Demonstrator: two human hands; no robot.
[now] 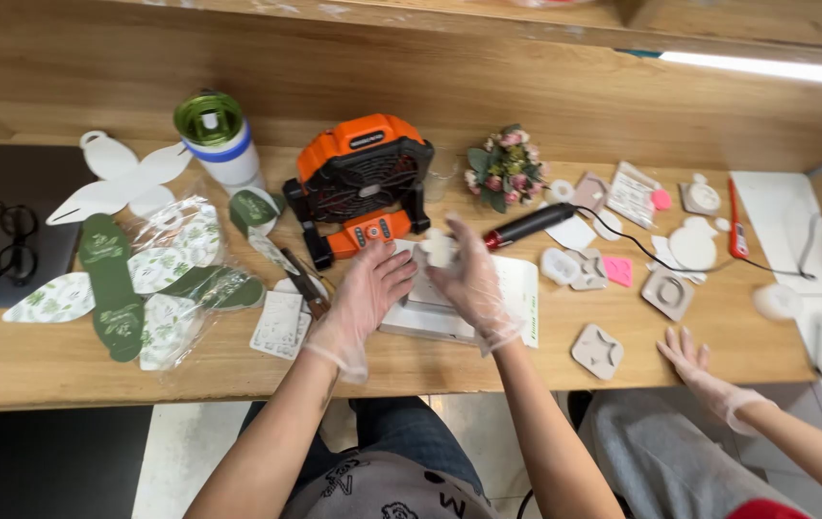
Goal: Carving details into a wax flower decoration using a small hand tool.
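Both hands wear thin clear gloves and meet over the middle of the wooden desk (pixel 65 360). The right hand (pixel 471 281) has its fingers curled around a small white moulded piece (pixel 439 247), pinching it at the fingertips. The left hand (pixel 369 288) comes in beside it with fingers loosely bent, its tips touching the same piece from the other side. Directly beneath the hands lies a flat white pad (pixel 430 317) on a white sheet. Just beyond the fingertips stands an orange and black portable fan (pixel 361 183), and to the right of the right hand lies a black and red handheld tool (pixel 529 226) with a cord, near a small bouquet of pink flowers (pixel 503 178). Farther right are several white and grey moulds (pixel 667 293) and a pink sticky note (pixel 618 270). To the left of the left hand lie green and white leaf-shaped paper cutouts (pixel 113 288), some in clear bags, a green-lidded tumbler (pixel 219 139) and black glasses (pixel 15 240). Another person's gloved hand (pixel 694 365) rests spread on the desk edge, well to the right.
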